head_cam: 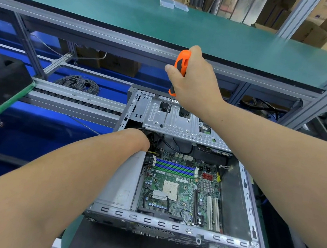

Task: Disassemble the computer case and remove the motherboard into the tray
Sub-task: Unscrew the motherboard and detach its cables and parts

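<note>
An open grey computer case lies on the bench in front of me. Inside it sits the green motherboard, with blue and green memory slots at its far end. A silver drive cage spans the far part of the case. My right hand grips an orange-and-black screwdriver, held upright with its tip on a dark screw hole in the cage top. My left arm reaches under the cage's near-left edge; my left hand is almost wholly hidden there, so its fingers cannot be seen.
A green shelf on grey aluminium framing runs overhead. A clear plastic box rests on it. A roller conveyor and a coil of grey cable lie to the left, above blue bins. A black object stands at far left.
</note>
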